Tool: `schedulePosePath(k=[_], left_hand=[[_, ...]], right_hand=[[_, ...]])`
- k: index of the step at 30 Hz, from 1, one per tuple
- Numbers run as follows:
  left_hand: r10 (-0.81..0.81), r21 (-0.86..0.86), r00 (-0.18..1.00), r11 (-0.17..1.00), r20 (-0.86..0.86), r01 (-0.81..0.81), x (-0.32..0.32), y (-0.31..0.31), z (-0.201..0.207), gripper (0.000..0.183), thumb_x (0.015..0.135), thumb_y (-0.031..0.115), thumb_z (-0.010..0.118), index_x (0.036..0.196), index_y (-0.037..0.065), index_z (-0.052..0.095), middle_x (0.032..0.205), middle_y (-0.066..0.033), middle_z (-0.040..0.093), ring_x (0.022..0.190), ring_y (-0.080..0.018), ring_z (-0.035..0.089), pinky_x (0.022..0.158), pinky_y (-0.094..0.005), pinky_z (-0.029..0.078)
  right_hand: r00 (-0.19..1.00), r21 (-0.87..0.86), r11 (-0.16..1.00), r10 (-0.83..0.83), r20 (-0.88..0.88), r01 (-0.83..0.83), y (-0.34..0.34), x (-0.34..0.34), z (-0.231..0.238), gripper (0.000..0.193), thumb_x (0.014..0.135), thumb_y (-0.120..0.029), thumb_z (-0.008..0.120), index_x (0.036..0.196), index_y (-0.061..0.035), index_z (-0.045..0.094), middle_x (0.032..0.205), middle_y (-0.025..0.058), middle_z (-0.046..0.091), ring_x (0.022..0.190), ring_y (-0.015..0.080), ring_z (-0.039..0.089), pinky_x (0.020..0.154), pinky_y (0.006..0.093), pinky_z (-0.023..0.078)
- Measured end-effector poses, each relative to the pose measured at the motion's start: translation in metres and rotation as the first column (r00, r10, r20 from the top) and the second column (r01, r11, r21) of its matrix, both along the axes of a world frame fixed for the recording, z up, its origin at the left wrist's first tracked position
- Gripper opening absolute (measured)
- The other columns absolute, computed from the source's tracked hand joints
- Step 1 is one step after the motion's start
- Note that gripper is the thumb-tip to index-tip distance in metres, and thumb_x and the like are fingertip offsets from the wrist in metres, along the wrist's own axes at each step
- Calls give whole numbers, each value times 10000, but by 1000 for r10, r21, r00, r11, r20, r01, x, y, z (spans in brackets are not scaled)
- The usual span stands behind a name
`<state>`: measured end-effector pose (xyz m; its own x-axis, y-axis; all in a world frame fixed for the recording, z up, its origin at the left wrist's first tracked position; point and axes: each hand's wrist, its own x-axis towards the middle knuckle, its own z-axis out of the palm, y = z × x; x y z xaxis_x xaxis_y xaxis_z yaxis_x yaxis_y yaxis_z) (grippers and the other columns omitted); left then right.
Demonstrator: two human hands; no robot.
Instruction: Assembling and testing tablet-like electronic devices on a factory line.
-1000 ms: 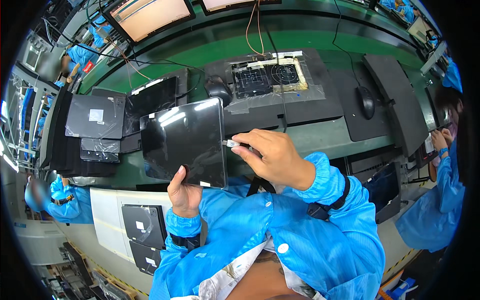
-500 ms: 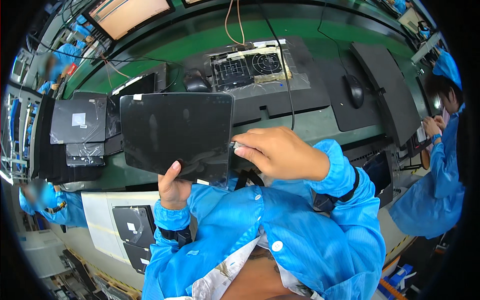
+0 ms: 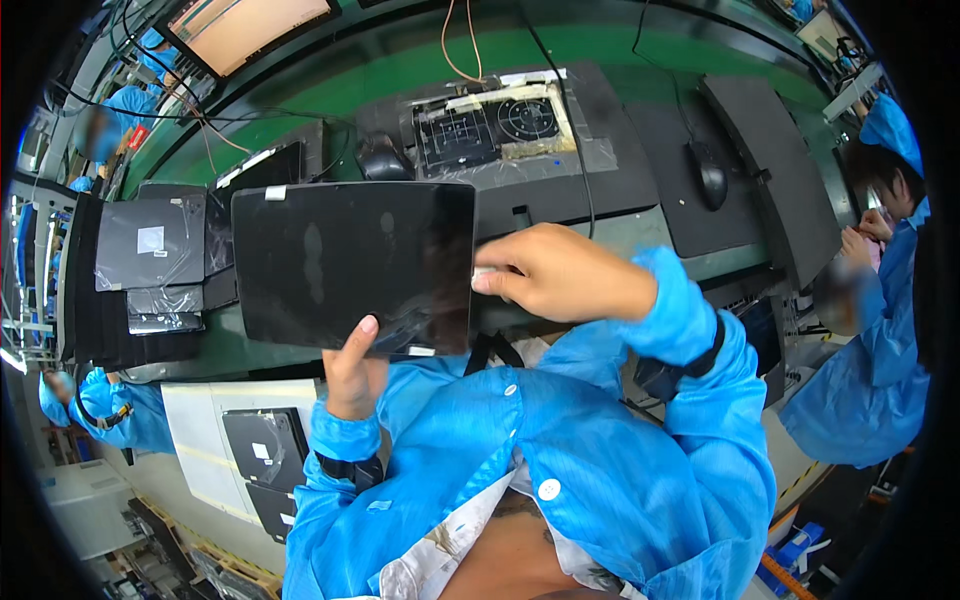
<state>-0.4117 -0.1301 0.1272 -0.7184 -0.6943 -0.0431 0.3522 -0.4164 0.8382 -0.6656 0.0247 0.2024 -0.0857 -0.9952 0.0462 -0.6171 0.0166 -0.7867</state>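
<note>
A black tablet (image 3: pixel 350 265) with a glossy screen is held up over the near edge of the bench. My left hand (image 3: pixel 355 372) grips its lower edge, thumb on the screen and the other fingers hidden beneath. At the tablet's right edge, my right hand (image 3: pixel 565 275) pinches a small white piece (image 3: pixel 484 271) between thumb and forefinger. The piece touches or nearly touches that edge; its kind is too small to make out. White tabs of tape stick to the tablet's top left corner and lower edge.
Wrapped tablets (image 3: pixel 150 240) are stacked at the left. Behind lies a dark mat with a taped fixture plate (image 3: pixel 485 125), between two black mice (image 3: pixel 708 178). Loose cables (image 3: pixel 565 100) cross the bench. A co-worker (image 3: pixel 860 330) sits at the right; more tablets (image 3: pixel 262 445) lie on a white surface lower left.
The tablet has tilted and its right side shifted slightly right and up. My right hand has risen a little and turned, still pinching the small piece at the edge.
</note>
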Motion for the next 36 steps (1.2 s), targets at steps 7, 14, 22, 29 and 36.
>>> schedulePosePath(k=[7, 14, 22, 29, 36], left_hand=[[-14, 124, 989, 992, -149, 33, -72, 43, 26, 429, 1019, 116, 563, 1417, -27, 490, 1402, -156, 579, 1296, -299, 558, 1110, -451, 440], [-359, 143, 895, 903, -266, 405, -105, 10, 19, 355, 1025, 143, 502, 1350, 5, 542, 1305, -160, 646, 1225, -302, 623, 1010, -487, 533], [-301, 363, 950, 878, -85, 311, -122, -14, 9, 347, 1022, 110, 447, 1334, -33, 502, 1350, -202, 592, 1253, -381, 595, 1047, -488, 522], [-343, 375, 917, 838, -202, 396, -137, -31, 12, 322, 970, 78, 474, 1281, 2, 507, 1337, -206, 585, 1272, -375, 569, 1126, -499, 459], [-202, 46, 974, 979, 103, 198, -111, -16, 34, 677, 949, 89, 560, 1548, -54, 277, 1567, -227, 362, 1384, -360, 470, 1208, -496, 339]], right_hand=[[671, -198, 725, -449, 590, 659, 24, 23, -32, 317, 944, -223, 748, 1137, 5, 643, 907, 37, 655, 793, 108, 604, 741, 260, 499], [325, -48, 674, -292, 900, 737, 62, -84, -63, 352, 1061, -214, 545, 1287, 48, 611, 1155, 117, 715, 1029, 197, 703, 929, 363, 561], [326, 35, 709, -367, 871, 704, 42, -124, -77, 314, 1058, -209, 555, 1243, 32, 636, 1128, 95, 722, 997, 182, 707, 891, 340, 571], [389, 230, 652, -659, 644, 723, 32, -132, -52, 418, 1028, -305, 616, 1288, 22, 610, 1115, 114, 707, 923, 178, 701, 778, 319, 572], [744, -117, 778, -626, -233, 618, 38, -101, -40, 800, 801, -409, 846, 1417, 7, 552, 1184, 184, 593, 1065, 332, 633, 916, 399, 508]])
